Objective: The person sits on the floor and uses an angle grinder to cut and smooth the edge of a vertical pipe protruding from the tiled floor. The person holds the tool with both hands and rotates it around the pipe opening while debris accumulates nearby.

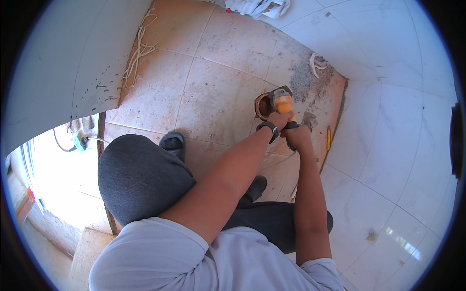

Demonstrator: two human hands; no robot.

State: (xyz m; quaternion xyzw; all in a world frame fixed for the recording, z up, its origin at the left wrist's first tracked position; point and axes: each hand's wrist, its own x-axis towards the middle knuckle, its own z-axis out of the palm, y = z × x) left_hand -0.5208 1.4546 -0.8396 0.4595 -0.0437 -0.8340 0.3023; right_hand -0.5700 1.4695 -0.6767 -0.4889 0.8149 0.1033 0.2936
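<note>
A yellow-orange angle grinder (pixel 283 101) is held low over the tiled floor, its dark guard at the far end. My left hand (pixel 280 120), with a black watch at the wrist, is closed round the grinder's body. Behind it, my right hand (pixel 299 137) grips the dark rear part. Just left of the grinder's head is a round hole (pixel 263 106) with a reddish-brown rim in the floor. From this view I cannot tell whether the disc touches the rim. A grey cord (pixel 281 163) trails back from the tool.
Grey rubble (pixel 308 80) and a pale strap (pixel 316 65) lie in the far right corner. A slim yellow tool (pixel 329 137) rests along the right wall. Pale rope (pixel 140 51) lies by the left wall. Through the left doorway, a green plug connector (pixel 80 141) shows. My sandalled foot (pixel 173 144) is on the tiles.
</note>
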